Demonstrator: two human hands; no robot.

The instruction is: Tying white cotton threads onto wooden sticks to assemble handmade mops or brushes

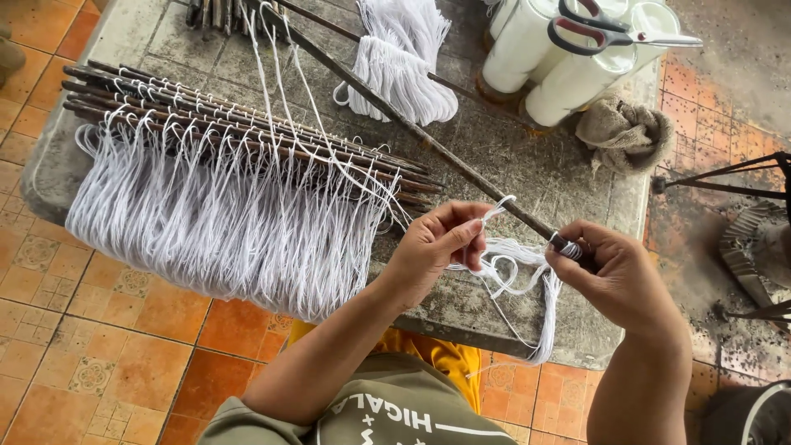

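Head view, looking down over your forearms at a grey stone tabletop.

Progress: a stack of dark rods lies along the left half of the tabletop, already strung with white cord loops that hang in a dense fringe over the near edge. By that evidence most of the looping is finished. One long rod is in work; it runs from the far edge diagonally to the near right corner and carries only a few strands near its near end, so nearly its whole length is left. A loose hank of white cord rests toward the far edge as reserve, beside white spools with red-handled scissors laid on top.

Hand pose: your right hand has its grip closed around the near end of the long rod, fingers wrapped over, wrist bent inward. Your left hand pinches a small cord loop between thumb and forefinger, just beside the rod, remaining fingers curled. A bundle of loose strands hangs between both hands, over the near edge.
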